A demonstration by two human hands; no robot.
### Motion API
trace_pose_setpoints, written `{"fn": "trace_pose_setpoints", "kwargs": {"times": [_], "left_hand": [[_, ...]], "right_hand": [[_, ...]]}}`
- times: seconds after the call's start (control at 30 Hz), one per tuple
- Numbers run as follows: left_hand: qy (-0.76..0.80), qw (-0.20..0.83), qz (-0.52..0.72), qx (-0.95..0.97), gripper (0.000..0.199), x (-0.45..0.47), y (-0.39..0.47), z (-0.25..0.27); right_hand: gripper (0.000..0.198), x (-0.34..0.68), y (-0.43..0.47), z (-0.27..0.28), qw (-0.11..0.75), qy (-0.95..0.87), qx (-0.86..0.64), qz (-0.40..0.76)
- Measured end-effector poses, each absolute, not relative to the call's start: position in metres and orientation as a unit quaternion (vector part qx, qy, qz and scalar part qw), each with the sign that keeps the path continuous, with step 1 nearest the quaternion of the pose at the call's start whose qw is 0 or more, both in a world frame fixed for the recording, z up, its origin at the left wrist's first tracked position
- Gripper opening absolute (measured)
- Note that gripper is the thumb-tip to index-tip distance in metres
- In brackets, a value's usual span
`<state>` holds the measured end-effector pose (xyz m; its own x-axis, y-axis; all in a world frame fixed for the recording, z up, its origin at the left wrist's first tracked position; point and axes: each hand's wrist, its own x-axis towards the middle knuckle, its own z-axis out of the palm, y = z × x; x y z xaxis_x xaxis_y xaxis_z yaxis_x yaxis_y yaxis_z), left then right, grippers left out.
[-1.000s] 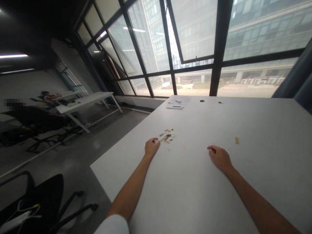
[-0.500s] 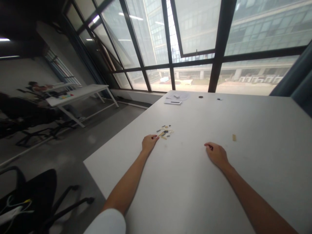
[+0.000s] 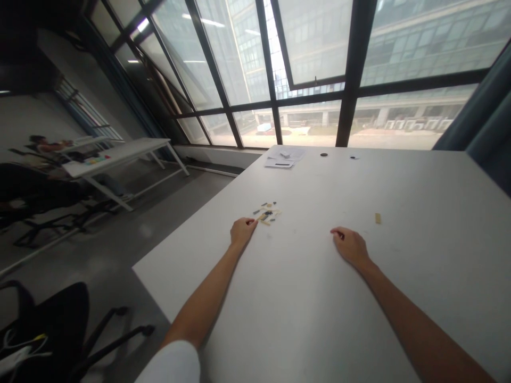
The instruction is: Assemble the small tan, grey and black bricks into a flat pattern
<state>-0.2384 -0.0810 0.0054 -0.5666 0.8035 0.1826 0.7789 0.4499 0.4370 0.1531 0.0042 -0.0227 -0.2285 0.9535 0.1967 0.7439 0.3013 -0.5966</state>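
Observation:
On the white table (image 3: 295,287), my left hand (image 3: 242,231) is at the near left edge of a loose pile of small building-block pieces (image 3: 268,214), tan, grey and dark. Its fingers are pinched together beside a tan strip (image 3: 261,217); whether they grip it is too small to tell. My right hand (image 3: 349,246) rests on the tabletop to the right, apart from the pile, with fingers curled and thumb against them. Anything inside that hand is hidden. Beyond it, to the right, a flat tan rectangular piece (image 3: 377,218) lies alone.
Papers (image 3: 284,157) lie at the table's far left corner, and a dark round disc (image 3: 323,155) and a small dark item (image 3: 353,157) near the far edge. Left of the table stands a black chair (image 3: 59,324). A person (image 3: 43,144) sits by another table (image 3: 120,153) in the background.
The whole view has shifted slightly as the head turned. Both hands keep nearly the same places on the table, and the pile looks about the same.

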Motion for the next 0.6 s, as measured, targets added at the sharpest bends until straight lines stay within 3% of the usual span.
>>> {"fn": "trace_pose_setpoints", "kwargs": {"times": [0.6], "left_hand": [[0.838,-0.04,0.221,0.498,0.027,-0.2291,-0.0804,0.0059]], "right_hand": [[0.03,0.1537,0.0047,-0.024,0.273,-0.764,-0.553,0.192]]}}
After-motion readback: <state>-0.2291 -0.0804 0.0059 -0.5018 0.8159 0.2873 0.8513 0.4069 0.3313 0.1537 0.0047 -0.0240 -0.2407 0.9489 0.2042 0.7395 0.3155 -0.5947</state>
